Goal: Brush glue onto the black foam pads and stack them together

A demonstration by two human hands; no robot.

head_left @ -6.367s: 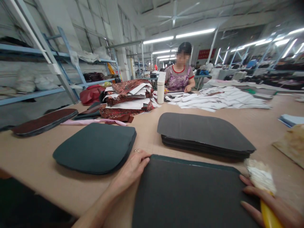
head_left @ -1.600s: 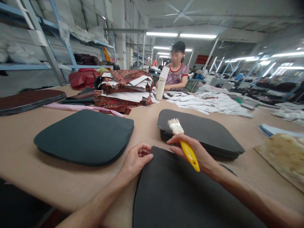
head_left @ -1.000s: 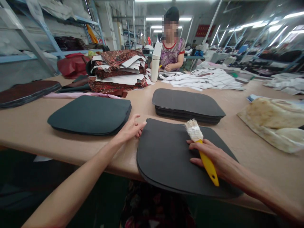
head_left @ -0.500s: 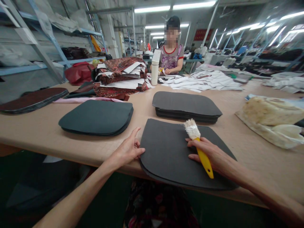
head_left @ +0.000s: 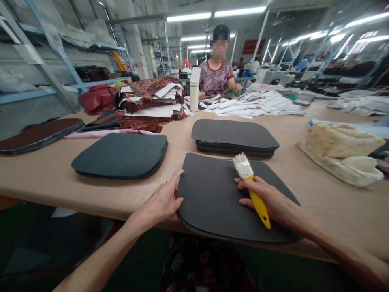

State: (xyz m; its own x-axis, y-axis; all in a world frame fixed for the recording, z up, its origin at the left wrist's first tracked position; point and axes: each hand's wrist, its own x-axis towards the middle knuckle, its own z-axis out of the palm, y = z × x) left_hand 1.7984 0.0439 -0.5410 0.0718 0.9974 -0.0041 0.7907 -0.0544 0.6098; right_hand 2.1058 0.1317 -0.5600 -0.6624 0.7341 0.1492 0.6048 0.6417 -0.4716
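Note:
A paintbrush (head_left: 257, 198) with a yellow handle and whitened bristles is held in my right hand (head_left: 267, 196), bristles pointing away from me. That hand hovers over or rests on a stack of dark grey rounded sheets (head_left: 209, 194) at the table's front edge; which of these, I cannot tell. Against the stack's left edge lies my left hand (head_left: 162, 200), its thumb and forefinger apart and touching the sheets' side. The other left fingers are partly hidden. Just behind sits a second stack of grey sheets (head_left: 234, 132), its top sheet slightly overhanging.
Dark green sheets (head_left: 121, 154) are stacked on the left, with brown pieces (head_left: 39, 132) farther out. Patterned pieces (head_left: 148, 101), a white canister (head_left: 194, 95) and white strips (head_left: 255, 103) lie behind. A stained yellowish bag (head_left: 343, 150) is at right. A co-worker (head_left: 216, 77) sits opposite.
My left forefinger has come in against the stack's edge, where it pointed away before. The right hand and brush hold nearly the same place. The co-worker's arm has moved outward.

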